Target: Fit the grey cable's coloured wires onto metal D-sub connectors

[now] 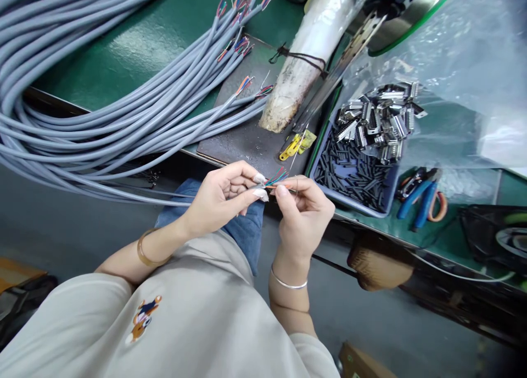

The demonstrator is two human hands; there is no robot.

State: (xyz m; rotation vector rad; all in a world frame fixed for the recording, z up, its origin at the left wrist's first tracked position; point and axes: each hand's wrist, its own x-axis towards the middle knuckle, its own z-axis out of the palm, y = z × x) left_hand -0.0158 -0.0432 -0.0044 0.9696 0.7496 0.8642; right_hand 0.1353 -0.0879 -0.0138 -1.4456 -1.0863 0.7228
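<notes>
My left hand [230, 194] pinches a grey cable [164, 201] close to its stripped end, with white coverings on the thumb and a fingertip. Thin coloured wires [278, 177], green, red, blue and orange among them, fan out from that end. An orange wire is pinched between the thumb and forefinger of my right hand [307, 210], just right of the left fingertips. Both hands hang in front of the bench edge, above my lap. Beyond them a yellow clip-like piece [293, 147] lies on a dark board [242, 142].
A thick bundle of grey cables [123, 120] with stripped ends sprawls across the green bench [144, 48]. On the right, a blue bin [349, 202] holds black tubing pieces [349, 172] and metal connector shells [379, 117]. Beside it are blue-handled pliers [422, 199]. A wrapped white roll [304, 59] stands behind.
</notes>
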